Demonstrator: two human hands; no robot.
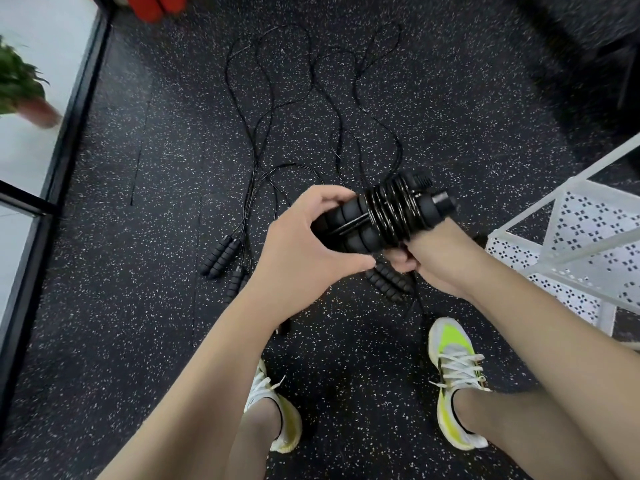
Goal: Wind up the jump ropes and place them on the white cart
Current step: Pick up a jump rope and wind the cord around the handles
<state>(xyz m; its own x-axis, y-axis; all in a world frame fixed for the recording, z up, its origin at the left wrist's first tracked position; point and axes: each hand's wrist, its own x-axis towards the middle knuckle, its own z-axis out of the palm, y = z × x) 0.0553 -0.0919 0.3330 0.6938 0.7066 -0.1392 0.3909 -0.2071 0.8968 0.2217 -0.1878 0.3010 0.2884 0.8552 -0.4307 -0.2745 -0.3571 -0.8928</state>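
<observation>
A black jump rope [388,213] is in my hands, its cord coiled tightly round its two foam handles. My left hand [304,244] grips the handles' near end, fingers curled over them. From underneath, my right hand [429,258] holds the bundle below the coils, its fingers mostly hidden. More black jump ropes [277,109] lie unwound on the speckled floor beyond, with handle pairs at the left [220,256] and below my hands [389,280]. The white cart [581,237] with perforated shelves stands at the right.
My two feet in white-and-yellow sneakers [453,379] stand on the dark speckled floor [138,271]. A black-framed glass wall [69,133] runs along the left, with a potted plant [20,88] behind it. Red objects [156,5] sit at the top left.
</observation>
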